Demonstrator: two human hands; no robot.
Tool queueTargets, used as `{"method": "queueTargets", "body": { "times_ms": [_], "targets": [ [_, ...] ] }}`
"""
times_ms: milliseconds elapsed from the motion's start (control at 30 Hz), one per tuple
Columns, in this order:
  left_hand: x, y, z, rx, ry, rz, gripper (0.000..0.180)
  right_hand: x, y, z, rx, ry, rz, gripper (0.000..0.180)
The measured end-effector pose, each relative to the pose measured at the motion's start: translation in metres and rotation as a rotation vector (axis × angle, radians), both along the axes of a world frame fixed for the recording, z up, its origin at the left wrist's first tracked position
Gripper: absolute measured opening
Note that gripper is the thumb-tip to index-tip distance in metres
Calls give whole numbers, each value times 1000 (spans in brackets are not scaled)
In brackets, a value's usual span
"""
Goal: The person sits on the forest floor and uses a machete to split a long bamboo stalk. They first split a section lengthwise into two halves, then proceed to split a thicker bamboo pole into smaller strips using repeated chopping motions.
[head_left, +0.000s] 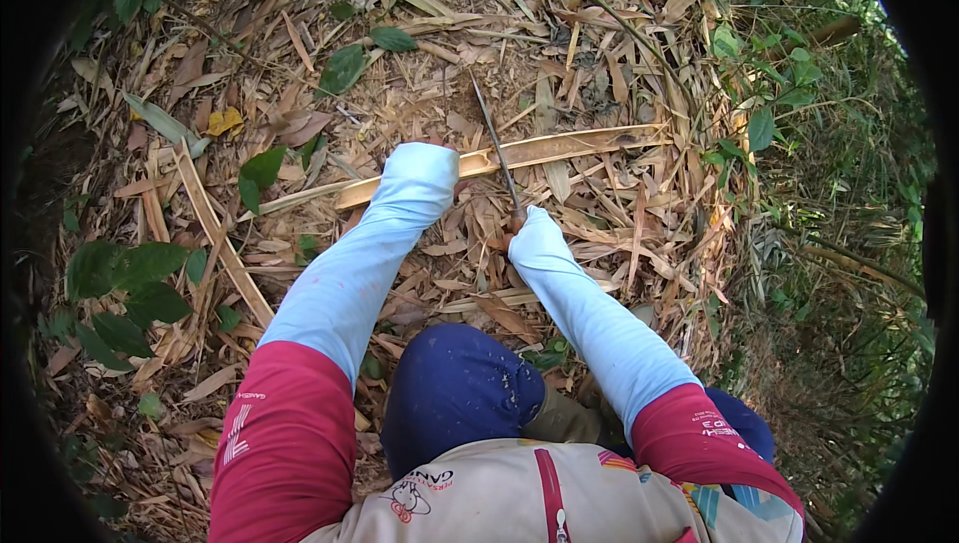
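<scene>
Ground of dry leaves, with a person who holds a blade over a pale strip

Dry brown leaves and thin chips cover the ground (pixel 440 283) almost everywhere, and green bushes (pixel 789 73) grow along the right side. At the lower edge is the body of the person, dressed in a beige top (pixel 450 503) with dark red sleeves (pixel 290 423). Light blue arm covers (pixel 345 273) continue from these sleeves and hide much of both hands. One bent knee in blue trousers (pixel 455 383) is between the two arms.

Beyond the knee, a long pale strip (pixel 579 145), which looks like split bamboo or wood, lies nearly crosswise over the leaves; its right end is slightly farther from the person. Another narrow strip (pixel 220 238) lies apart on the left, at a slant. A long, thin, dark blade (pixel 490 128) points away from the person and crosses over the long pale strip; I cannot tell if it touches.

The left hand (pixel 437 165) is closed on the long pale strip, left of the blade, with most of its fingers hidden. The right hand (pixel 527 231) is closed around the handle of the blade, on the near side of the strip. Smallest is a yellow leaf (pixel 224 121), at the upper left.
</scene>
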State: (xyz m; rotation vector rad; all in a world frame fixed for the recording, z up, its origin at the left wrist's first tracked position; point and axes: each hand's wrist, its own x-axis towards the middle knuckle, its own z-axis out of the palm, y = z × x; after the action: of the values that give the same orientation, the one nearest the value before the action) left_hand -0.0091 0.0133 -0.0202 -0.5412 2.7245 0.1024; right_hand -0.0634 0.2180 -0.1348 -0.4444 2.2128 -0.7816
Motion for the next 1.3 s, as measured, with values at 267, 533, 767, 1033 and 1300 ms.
{"method": "queueTargets", "body": {
  "times_ms": [267,533,767,1033,1300],
  "targets": [
    [4,0,3,46,-48,79,47,-25,-11,100,-649,-176,-188,19],
    [2,3,6,-21,-5,22,47,-11,3,36,-255,-177,-42,25],
    [-5,9,16,-11,-54,34,34,-8,0,26,-191,-50,105,29],
    [8,14,13,-74,49,37,42,-19,8,56,-267,-201,-95,30],
    [32,13,61,-135,115,16,39,-109,10,147,-153,250,47,34]
  ]
}}
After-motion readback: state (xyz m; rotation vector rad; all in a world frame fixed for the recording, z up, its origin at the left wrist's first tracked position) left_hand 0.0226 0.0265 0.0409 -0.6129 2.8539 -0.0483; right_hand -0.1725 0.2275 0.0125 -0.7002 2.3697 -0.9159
